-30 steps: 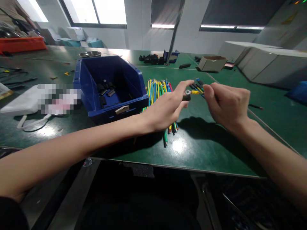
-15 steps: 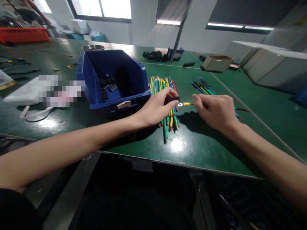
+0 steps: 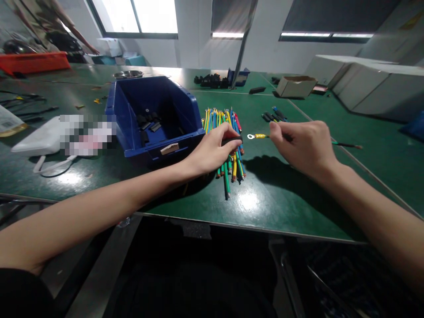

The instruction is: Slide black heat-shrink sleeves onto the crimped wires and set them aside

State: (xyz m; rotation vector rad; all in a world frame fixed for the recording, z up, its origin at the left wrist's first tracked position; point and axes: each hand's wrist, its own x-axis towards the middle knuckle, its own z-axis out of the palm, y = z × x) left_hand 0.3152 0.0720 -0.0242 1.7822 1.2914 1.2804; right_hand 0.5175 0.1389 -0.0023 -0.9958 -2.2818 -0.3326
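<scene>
Pinched between the thumb and fingers of my left hand (image 3: 217, 148) is a short black sleeve (image 3: 236, 140), probably heat-shrink tubing. My right hand (image 3: 303, 143) is closed around a yellow-green wire (image 3: 267, 136). Its ring terminal (image 3: 251, 136) points left toward the sleeve, with a small gap between them. The wire's other end (image 3: 347, 145), which looks black, sticks out to the right of the hand. Beneath my left hand lies a bundle of cut wires (image 3: 227, 170) in green, yellow, blue and red, partly covered by it.
A blue bin (image 3: 155, 145) with black sleeves (image 3: 154, 126) stands left of the bundle. Several black-ended wires (image 3: 274, 115) lie beyond my right hand. Farther off are a cardboard box (image 3: 296, 87), white boxes (image 3: 377, 84) and a red crate (image 3: 33, 63). A person (image 3: 61, 26) is at back left.
The ring terminal was at the black sleeve's end and now sits a little apart from it. My right hand has shifted slightly right relative to my left. The person at back left shows more.
</scene>
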